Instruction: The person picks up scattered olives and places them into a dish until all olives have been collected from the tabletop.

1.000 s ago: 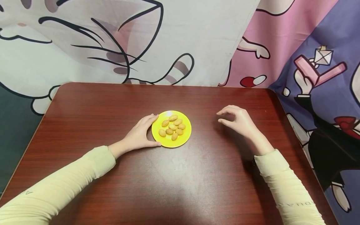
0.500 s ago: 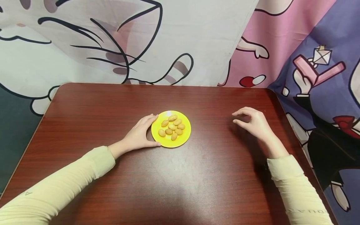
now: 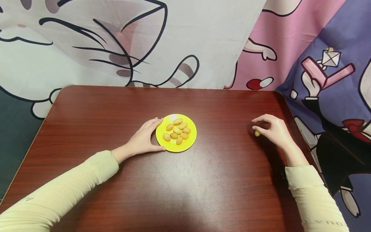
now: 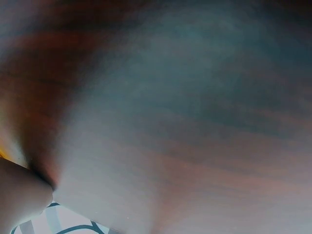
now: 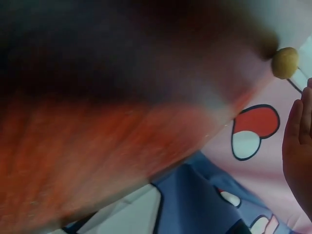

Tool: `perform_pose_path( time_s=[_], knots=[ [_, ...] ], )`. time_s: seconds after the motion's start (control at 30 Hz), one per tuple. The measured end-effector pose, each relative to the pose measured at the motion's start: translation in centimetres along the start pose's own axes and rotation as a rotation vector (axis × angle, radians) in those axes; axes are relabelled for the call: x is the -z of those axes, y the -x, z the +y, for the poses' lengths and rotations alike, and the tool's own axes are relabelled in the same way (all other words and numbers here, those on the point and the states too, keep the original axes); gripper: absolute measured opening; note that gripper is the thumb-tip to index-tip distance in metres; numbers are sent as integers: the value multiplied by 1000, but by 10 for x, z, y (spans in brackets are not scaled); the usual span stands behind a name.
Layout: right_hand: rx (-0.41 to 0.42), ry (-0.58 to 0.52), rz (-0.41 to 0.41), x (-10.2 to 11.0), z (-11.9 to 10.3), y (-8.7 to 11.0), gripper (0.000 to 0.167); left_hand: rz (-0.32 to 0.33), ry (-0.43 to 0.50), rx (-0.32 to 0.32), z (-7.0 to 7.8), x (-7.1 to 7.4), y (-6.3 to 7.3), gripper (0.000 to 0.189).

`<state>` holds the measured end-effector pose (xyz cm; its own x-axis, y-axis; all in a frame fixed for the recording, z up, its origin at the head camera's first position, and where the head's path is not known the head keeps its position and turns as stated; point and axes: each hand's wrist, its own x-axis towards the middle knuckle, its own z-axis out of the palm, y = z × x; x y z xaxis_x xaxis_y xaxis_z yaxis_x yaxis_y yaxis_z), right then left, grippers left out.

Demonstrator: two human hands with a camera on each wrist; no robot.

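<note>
A round yellow plate (image 3: 189, 145) holds several small tan, oval, nut-like pieces (image 3: 177, 130). My left hand (image 3: 142, 137) grips the plate's left rim, fingers at the far side and thumb at the near side. Part of that hand and a sliver of yellow show at the lower left of the left wrist view. My right hand (image 3: 273, 130) is low over the right part of the table, fingers loosely curved and apart from the thumb. One more tan oval piece (image 3: 257, 133) shows just below its thumb. In the right wrist view this piece (image 5: 285, 62) appears apart from the visible fingers (image 5: 293, 126).
The brown wood-grain table (image 3: 174, 196) has rounded far corners. Behind it hangs a white cloth (image 3: 214, 42) with a cat drawing. Pink and blue printed cloth (image 3: 327, 38) borders the right side.
My right hand has moved steadily rightward, away from the plate, and a tan oval piece now shows by its thumb. My left hand and the plate have stayed in place.
</note>
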<state>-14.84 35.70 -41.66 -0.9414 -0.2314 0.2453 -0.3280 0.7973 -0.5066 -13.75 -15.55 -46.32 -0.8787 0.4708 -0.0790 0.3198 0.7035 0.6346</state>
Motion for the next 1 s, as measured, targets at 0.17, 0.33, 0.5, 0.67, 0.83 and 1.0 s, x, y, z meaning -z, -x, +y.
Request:
perform_pose_path(
  time_s=[0.17,0.33,0.5,0.67,0.83,1.0],
  knots=[
    [-8,18,-29,1,9,6,25,5,1,-2,0,0,1,116],
    [-71,19,-69,4,14,9,26,4,2,3,-1,0,1,115],
    [-108,29,-98,5,18,12,27,2,0,4,-1,0,1,115],
    [-139,25,-119,6,20,14,28,4,3,-4,-1,0,0,116],
    [-161,32,-141,5,22,17,28,6,6,-14,-1,0,-1,116],
    [-167,42,-149,4,22,18,25,8,9,-11,-1,0,0,116]
  ],
)
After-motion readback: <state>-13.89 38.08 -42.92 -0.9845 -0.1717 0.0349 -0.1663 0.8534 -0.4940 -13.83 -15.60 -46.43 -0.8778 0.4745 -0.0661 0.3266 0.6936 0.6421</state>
